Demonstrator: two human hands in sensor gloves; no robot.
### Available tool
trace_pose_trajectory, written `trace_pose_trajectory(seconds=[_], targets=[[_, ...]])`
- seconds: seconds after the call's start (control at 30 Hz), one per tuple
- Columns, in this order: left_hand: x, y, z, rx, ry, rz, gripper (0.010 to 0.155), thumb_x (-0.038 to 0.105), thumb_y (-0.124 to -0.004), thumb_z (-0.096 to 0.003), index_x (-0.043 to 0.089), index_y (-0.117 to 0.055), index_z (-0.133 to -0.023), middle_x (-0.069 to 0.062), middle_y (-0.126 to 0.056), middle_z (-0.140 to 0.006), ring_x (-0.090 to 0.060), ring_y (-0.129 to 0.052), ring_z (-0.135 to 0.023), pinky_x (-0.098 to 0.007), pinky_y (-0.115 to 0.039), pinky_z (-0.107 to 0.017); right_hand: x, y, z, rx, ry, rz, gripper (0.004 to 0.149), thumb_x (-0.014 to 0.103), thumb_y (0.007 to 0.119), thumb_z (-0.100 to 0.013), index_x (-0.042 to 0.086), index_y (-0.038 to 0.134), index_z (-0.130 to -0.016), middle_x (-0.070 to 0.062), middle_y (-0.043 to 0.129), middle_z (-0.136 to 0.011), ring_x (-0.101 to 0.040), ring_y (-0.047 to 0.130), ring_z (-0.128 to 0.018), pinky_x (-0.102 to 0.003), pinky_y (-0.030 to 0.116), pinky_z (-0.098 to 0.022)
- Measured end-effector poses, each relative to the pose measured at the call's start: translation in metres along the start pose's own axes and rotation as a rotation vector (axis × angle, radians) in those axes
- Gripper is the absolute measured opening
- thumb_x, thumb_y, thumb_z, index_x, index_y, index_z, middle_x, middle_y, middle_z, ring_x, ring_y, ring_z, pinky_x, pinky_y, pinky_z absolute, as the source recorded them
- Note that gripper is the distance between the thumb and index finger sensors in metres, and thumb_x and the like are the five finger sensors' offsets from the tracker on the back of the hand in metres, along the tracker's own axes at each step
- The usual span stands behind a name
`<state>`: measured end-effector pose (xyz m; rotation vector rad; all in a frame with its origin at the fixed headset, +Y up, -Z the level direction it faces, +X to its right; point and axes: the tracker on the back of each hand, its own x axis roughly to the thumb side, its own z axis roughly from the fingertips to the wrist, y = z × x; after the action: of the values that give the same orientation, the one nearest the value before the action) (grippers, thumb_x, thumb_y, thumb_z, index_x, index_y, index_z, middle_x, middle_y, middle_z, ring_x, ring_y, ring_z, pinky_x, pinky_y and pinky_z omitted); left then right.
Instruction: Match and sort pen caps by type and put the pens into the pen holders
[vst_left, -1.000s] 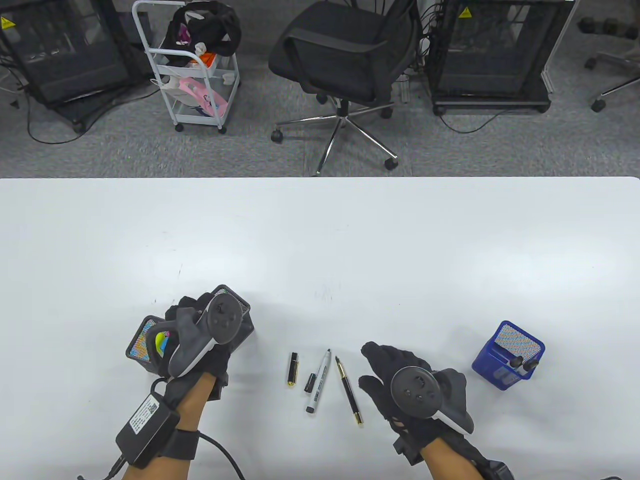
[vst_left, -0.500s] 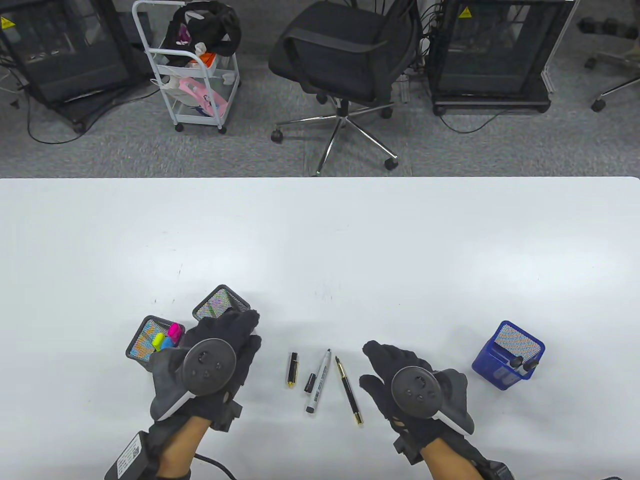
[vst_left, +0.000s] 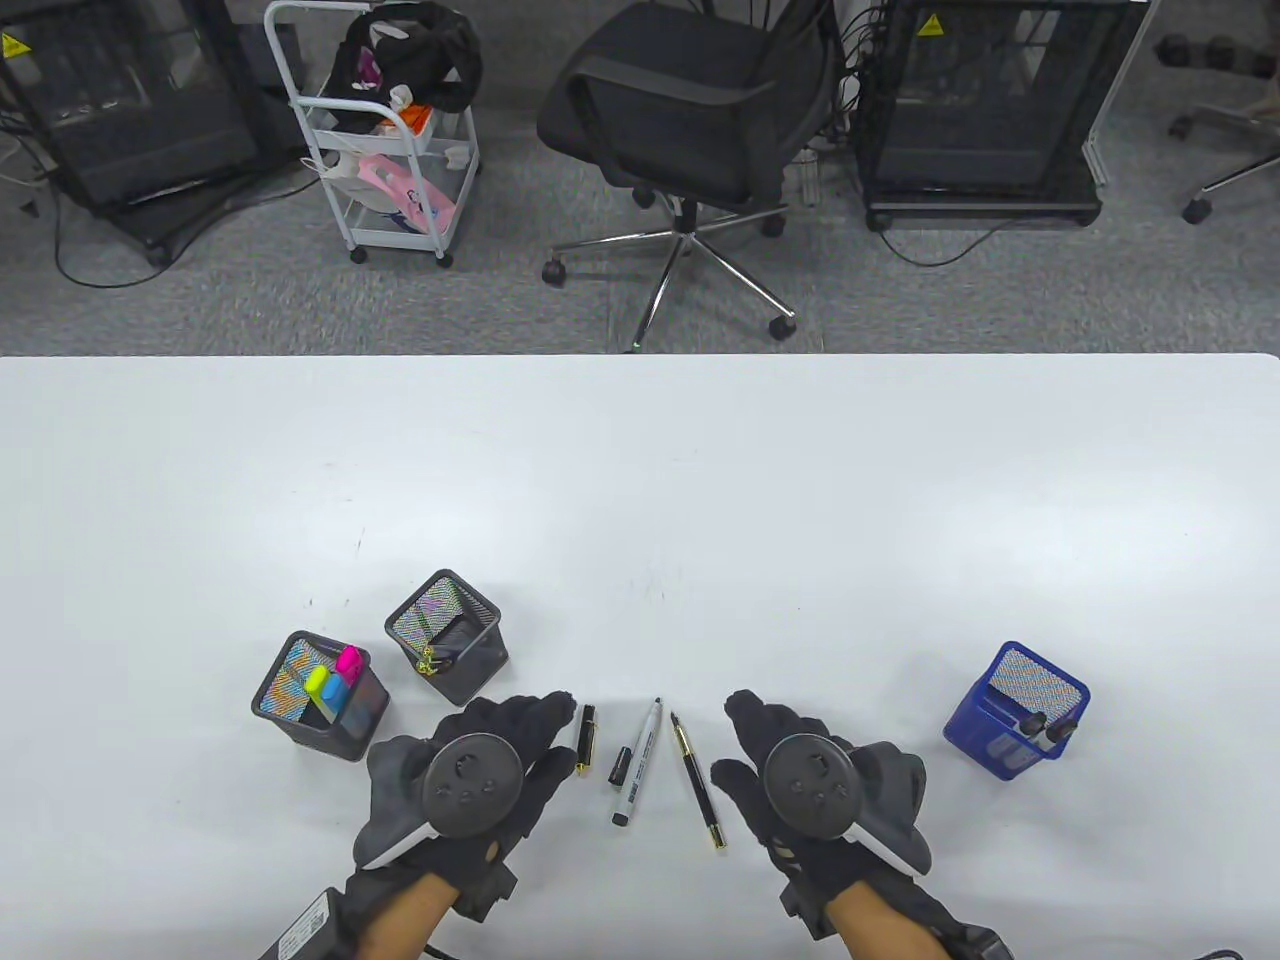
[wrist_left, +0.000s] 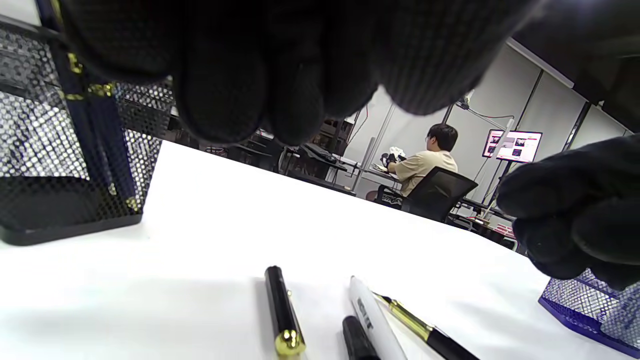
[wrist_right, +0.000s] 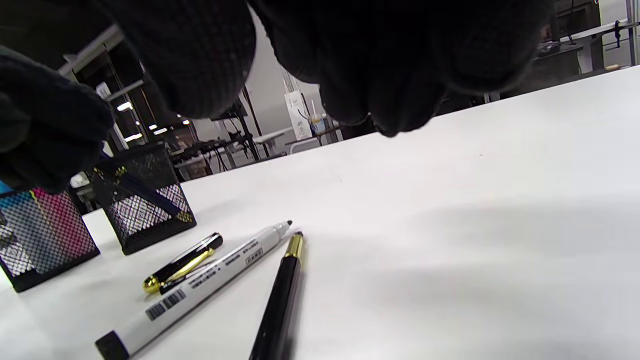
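While both hands hover low over the white worktop (vst_left: 640, 480), we see the left hand (vst_left: 470, 785) with fingers extended and relaxed, gripping nothing, its fingertips just beside the black-and-gold pen cap (vst_left: 586, 739). Our right hand (vst_left: 815, 790) is likewise loosely spread and holds nothing, just right of the black-and-gold pen (vst_left: 698, 782). Between cap and pen lie the white marker (vst_left: 637, 762) and its small black cap (vst_left: 620, 765), touching it. Left of these stand two black mesh holders: the nearer one (vst_left: 447, 637) contains a dark pen with gold trim, the outer one (vst_left: 318, 696) holds pink, yellow and blue highlighters. The blue mesh holder (vst_left: 1015, 712) sits well to the right with two markers inside.
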<state>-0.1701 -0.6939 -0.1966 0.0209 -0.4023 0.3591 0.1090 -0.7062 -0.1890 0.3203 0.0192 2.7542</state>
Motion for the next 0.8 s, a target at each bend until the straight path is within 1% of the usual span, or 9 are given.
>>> trace_pose_trajectory(seconds=[0.1,0.17,0.23,0.3,0.4,0.57,0.6,0.7,0.8], targets=[[0.000,-0.002,0.001,-0.008,0.001,-0.013,0.055,0.040,-0.085,-0.0450,0.017,-0.085,-0.095,-0.019,-0.096,-0.088,-0.039,-0.099,-0.070,-0.066,-0.076,-0.054,0.010,0.004,-0.005,0.076,0.052,0.061,0.069,0.045,0.089,-0.042,0.008,0.069,-0.097,-0.022,0.090,-0.082,-0.039,0.100,-0.064,-0.043,0.088,-0.040],[0.000,-0.002,0.001,-0.004,0.001,-0.014,0.055,0.040,-0.085,-0.0450,0.016,-0.085,-0.095,-0.019,-0.096,-0.088,-0.039,-0.099,-0.070,-0.066,-0.076,-0.054,0.017,0.009,-0.010,0.147,0.094,0.083,0.070,0.045,0.090,-0.041,0.007,0.070,-0.096,-0.022,0.093,-0.079,-0.038,0.102,-0.060,-0.041,0.089,-0.037],[0.000,-0.001,0.001,-0.001,0.001,-0.015,0.055,0.040,-0.085,-0.0450,0.016,-0.085,-0.095,-0.019,-0.096,-0.088,-0.039,-0.099,-0.070,-0.066,-0.076,-0.054,0.025,0.019,-0.017,0.235,0.147,0.123,0.071,0.046,0.091,-0.040,0.006,0.071,-0.095,-0.021,0.095,-0.075,-0.036,0.104,-0.057,-0.039,0.091,-0.034],[0.000,-0.001,0.001,-0.001,0.002,-0.023,0.055,0.040,-0.085,-0.0451,0.017,-0.085,-0.095,-0.019,-0.096,-0.087,-0.039,-0.099,-0.069,-0.066,-0.076,-0.054,0.033,0.028,-0.024,0.269,0.192,0.182,0.070,0.045,0.093,-0.039,0.004,0.073,-0.092,-0.021,0.098,-0.071,-0.035,0.107,-0.051,-0.037,0.092,-0.030],[0.000,-0.002,0.001,-0.006,0.007,-0.026,0.055,0.040,-0.085,-0.0451,0.016,-0.085,-0.095,-0.019,-0.096,-0.087,-0.039,-0.099,-0.069,-0.066,-0.076,-0.054,0.040,0.040,-0.034,0.289,0.249,0.326,0.070,0.045,0.096,-0.037,0.003,0.076,-0.089,-0.019,0.102,-0.065,-0.032,0.110,-0.045,-0.034,0.093,-0.025],[-0.004,0.000,0.003,-0.004,0.027,-0.018,0.055,0.040,-0.085,-0.0452,0.016,-0.085,-0.095,-0.019,-0.096,-0.087,-0.039,-0.099,-0.069,-0.066,-0.076,-0.054,0.043,0.058,-0.043,0.310,0.314,0.413,0.067,0.044,0.099,-0.035,0.002,0.080,-0.084,-0.016,0.105,-0.058,-0.028,0.112,-0.039,-0.032,0.094,-0.020],[-0.004,0.000,0.003,-0.006,0.029,-0.017,0.055,0.040,-0.085,-0.0452,0.016,-0.085,-0.095,-0.019,-0.096,-0.087,-0.039,-0.099,-0.069,-0.066,-0.076,-0.054,0.043,0.061,-0.044,0.323,0.310,0.419,0.067,0.044,0.099,-0.035,0.002,0.081,-0.084,-0.015,0.105,-0.058,-0.028,0.112,-0.038,-0.031,0.094,-0.020],[-0.004,-0.001,0.003,-0.012,0.031,-0.016,0.055,0.040,-0.085,-0.0452,0.016,-0.085,-0.095,-0.019,-0.096,-0.087,-0.039,-0.099,-0.069,-0.066,-0.076,-0.054,0.041,0.064,-0.044,0.307,0.317,0.397,0.063,0.040,0.100,-0.034,0.003,0.083,-0.082,-0.015,0.106,-0.057,-0.028,0.113,-0.037,-0.032,0.094,-0.020],[-0.003,-0.004,0.002,-0.027,0.022,-0.023,0.055,0.040,-0.085,-0.0452,0.016,-0.085,-0.094,-0.019,-0.097,-0.087,-0.039,-0.099,-0.068,-0.066,-0.077,-0.054,0.037,0.063,-0.043,0.315,0.321,0.364,0.061,0.037,0.100,-0.035,0.004,0.083,-0.083,-0.016,0.105,-0.060,-0.029,0.112,-0.041,-0.036,0.094,-0.026]])
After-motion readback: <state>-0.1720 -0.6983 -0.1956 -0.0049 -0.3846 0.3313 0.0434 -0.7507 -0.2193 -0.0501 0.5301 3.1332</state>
